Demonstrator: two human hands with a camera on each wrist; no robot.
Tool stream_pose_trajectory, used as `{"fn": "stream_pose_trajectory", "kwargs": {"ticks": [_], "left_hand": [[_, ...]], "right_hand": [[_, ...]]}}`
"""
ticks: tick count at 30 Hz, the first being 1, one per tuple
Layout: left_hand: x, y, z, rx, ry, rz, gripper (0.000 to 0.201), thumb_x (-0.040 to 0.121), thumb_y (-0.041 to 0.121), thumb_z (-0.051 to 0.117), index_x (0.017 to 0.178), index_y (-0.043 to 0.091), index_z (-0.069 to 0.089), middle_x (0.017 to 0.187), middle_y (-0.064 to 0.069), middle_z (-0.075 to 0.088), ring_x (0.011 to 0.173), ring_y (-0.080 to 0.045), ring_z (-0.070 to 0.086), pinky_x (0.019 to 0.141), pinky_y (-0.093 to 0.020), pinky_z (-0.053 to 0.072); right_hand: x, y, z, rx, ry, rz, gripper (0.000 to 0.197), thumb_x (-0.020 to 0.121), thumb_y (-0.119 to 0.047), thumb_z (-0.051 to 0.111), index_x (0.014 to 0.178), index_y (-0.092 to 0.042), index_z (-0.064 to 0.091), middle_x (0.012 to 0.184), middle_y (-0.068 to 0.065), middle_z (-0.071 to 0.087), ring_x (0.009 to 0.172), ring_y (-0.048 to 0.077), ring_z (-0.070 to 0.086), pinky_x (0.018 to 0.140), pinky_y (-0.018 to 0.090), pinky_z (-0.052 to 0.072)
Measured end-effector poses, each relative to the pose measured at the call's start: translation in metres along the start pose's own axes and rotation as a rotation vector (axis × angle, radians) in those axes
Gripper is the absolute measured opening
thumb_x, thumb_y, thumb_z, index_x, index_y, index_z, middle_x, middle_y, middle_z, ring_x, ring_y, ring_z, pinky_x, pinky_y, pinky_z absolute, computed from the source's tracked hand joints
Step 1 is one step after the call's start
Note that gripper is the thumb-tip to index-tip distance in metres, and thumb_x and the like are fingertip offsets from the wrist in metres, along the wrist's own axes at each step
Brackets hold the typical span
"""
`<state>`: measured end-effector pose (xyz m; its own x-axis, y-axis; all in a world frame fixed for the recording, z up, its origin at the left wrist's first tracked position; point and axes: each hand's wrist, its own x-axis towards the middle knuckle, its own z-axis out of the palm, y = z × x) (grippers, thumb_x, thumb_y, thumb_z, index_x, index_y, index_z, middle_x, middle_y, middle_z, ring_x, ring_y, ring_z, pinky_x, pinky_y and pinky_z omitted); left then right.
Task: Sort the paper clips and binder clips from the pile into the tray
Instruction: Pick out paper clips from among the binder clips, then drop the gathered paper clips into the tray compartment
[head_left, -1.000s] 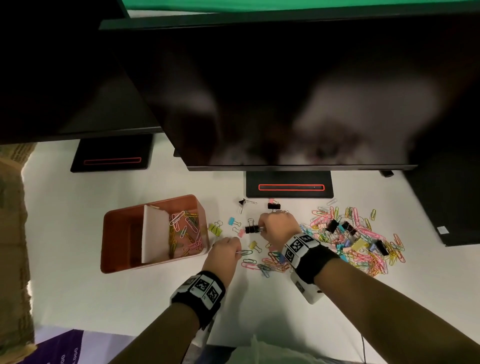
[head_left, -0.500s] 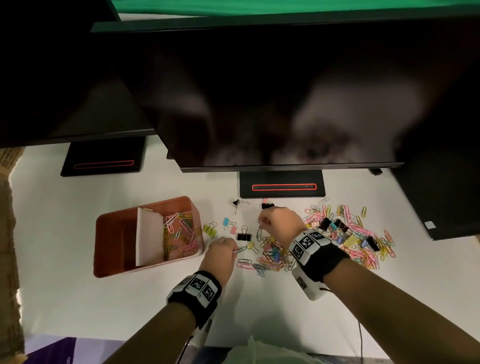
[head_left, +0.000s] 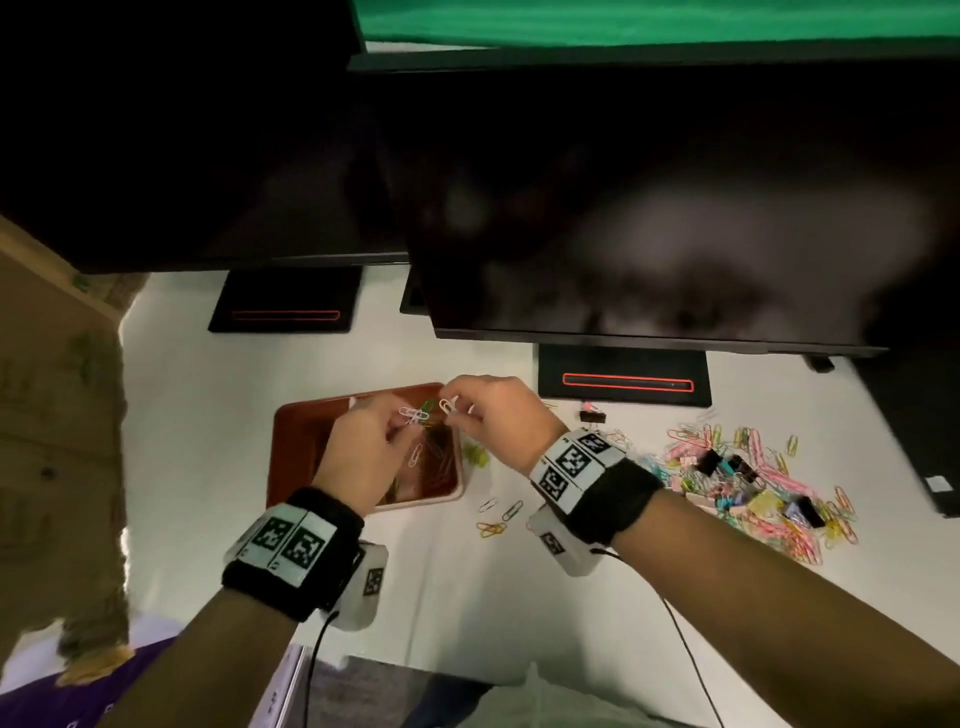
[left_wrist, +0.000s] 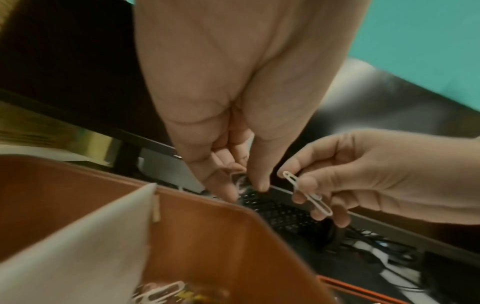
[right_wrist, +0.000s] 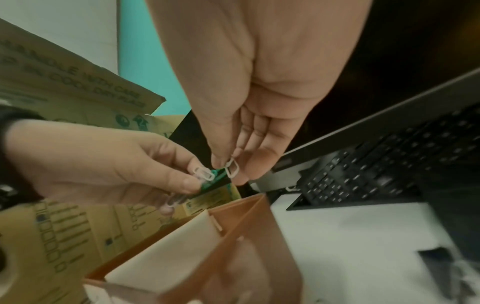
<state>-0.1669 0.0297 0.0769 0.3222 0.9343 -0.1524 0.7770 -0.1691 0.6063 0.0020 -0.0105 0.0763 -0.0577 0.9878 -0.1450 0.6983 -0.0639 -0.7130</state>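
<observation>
Both hands hover over the red-brown tray (head_left: 291, 452), above its right compartment, where several paper clips (head_left: 436, 457) lie. My left hand (head_left: 410, 418) pinches a white and a green paper clip (right_wrist: 207, 174) between thumb and fingers. My right hand (head_left: 453, 410) pinches white paper clips (left_wrist: 306, 193) just right of the left hand's fingertips. A white divider (left_wrist: 78, 246) splits the tray. The mixed pile of coloured paper clips and binder clips (head_left: 753, 478) lies on the white table to the right.
A few loose paper clips (head_left: 498, 517) lie right of the tray, with a yellow binder clip (head_left: 475, 456) and a black binder clip (head_left: 592, 415) nearby. Dark monitors (head_left: 623, 208) overhang the table's back. Cardboard boxes (head_left: 52, 415) stand at the left.
Both hands left the loose clips on the table and moved left and up over the tray, each now carrying paper clips.
</observation>
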Motion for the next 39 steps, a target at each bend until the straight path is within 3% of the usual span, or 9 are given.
{"fn": "stream_pose_trajectory", "kwargs": {"ticks": [3,6,8,11,14,18,24,30,39], "left_hand": [[0.001,-0.017,0.004,0.033,-0.056,-0.054,0.026,0.080,0.020,0.070,0.104,0.013,0.063,0.101,-0.005,0.066,0.089,-0.014,0.061,0.087,-0.025,0.048],[-0.012,-0.010,0.006,0.068,-0.025,0.153,0.036,0.082,0.019,0.068,0.117,0.014,0.060,0.114,-0.002,0.057,0.101,-0.014,0.056,0.091,-0.020,0.041],[-0.029,0.001,0.010,-0.026,-0.052,0.269,0.032,0.083,0.019,0.066,0.114,0.019,0.060,0.110,0.007,0.054,0.093,-0.006,0.056,0.087,-0.016,0.044],[-0.051,0.009,0.034,-0.120,-0.233,0.351,0.028,0.085,0.021,0.064,0.112,0.022,0.060,0.107,0.010,0.054,0.089,-0.002,0.057,0.083,-0.022,0.051],[-0.065,0.002,0.074,-0.014,-0.472,0.308,0.043,0.088,0.025,0.058,0.129,0.026,0.046,0.134,0.007,0.043,0.116,-0.005,0.046,0.103,-0.021,0.040],[-0.072,-0.010,0.115,0.141,-0.570,0.150,0.061,0.088,0.016,0.053,0.142,0.024,0.025,0.156,0.001,0.007,0.143,-0.020,0.012,0.116,-0.035,0.022],[-0.066,-0.016,0.133,0.196,-0.366,0.176,0.048,0.090,0.008,0.047,0.137,0.013,0.036,0.140,-0.004,0.030,0.129,-0.016,0.031,0.112,-0.026,0.025],[-0.063,-0.024,0.140,0.128,-0.314,0.132,0.028,0.090,0.010,0.051,0.117,0.011,0.057,0.119,-0.005,0.052,0.111,-0.020,0.049,0.096,-0.024,0.037],[-0.057,-0.029,0.144,0.043,-0.305,0.058,0.013,0.083,0.001,0.057,0.088,0.011,0.063,0.086,-0.002,0.057,0.080,-0.015,0.053,0.072,-0.018,0.039]], "right_hand": [[0.009,-0.007,0.020,0.028,-0.059,0.013,0.034,0.090,-0.025,0.060,0.122,-0.017,0.058,0.110,0.005,0.069,0.098,0.020,0.064,0.092,0.032,0.051],[-0.006,0.013,0.012,0.072,0.070,0.011,0.026,0.092,-0.021,0.058,0.116,-0.015,0.062,0.106,0.002,0.066,0.083,0.012,0.059,0.081,0.023,0.047],[-0.023,0.043,0.000,0.042,0.152,0.057,0.021,0.093,-0.015,0.055,0.111,-0.016,0.064,0.101,-0.001,0.062,0.077,0.008,0.055,0.076,0.020,0.043],[-0.047,0.089,-0.012,-0.168,-0.022,0.223,0.028,0.094,-0.013,0.049,0.118,-0.022,0.060,0.118,-0.002,0.060,0.099,0.011,0.057,0.087,0.021,0.043],[-0.057,0.115,-0.007,-0.339,-0.243,0.259,0.034,0.092,-0.012,0.050,0.122,-0.026,0.058,0.133,-0.007,0.054,0.122,0.015,0.049,0.105,0.031,0.040],[-0.057,0.123,0.005,-0.434,-0.330,0.206,0.034,0.088,-0.015,0.056,0.120,-0.026,0.059,0.130,-0.005,0.050,0.118,0.018,0.049,0.104,0.037,0.041],[-0.049,0.126,0.009,-0.450,-0.348,0.193,0.024,0.086,-0.015,0.060,0.109,-0.021,0.062,0.108,-0.002,0.060,0.100,0.018,0.054,0.088,0.029,0.044],[-0.048,0.129,0.004,-0.406,-0.340,0.234,0.019,0.093,-0.018,0.049,0.104,-0.020,0.064,0.105,-0.001,0.065,0.100,0.018,0.058,0.096,0.032,0.043],[-0.084,0.123,-0.022,-0.179,-0.213,0.110,0.015,0.093,-0.012,0.053,0.103,-0.012,0.064,0.108,0.001,0.057,0.091,0.012,0.055,0.079,0.015,0.040]]}}
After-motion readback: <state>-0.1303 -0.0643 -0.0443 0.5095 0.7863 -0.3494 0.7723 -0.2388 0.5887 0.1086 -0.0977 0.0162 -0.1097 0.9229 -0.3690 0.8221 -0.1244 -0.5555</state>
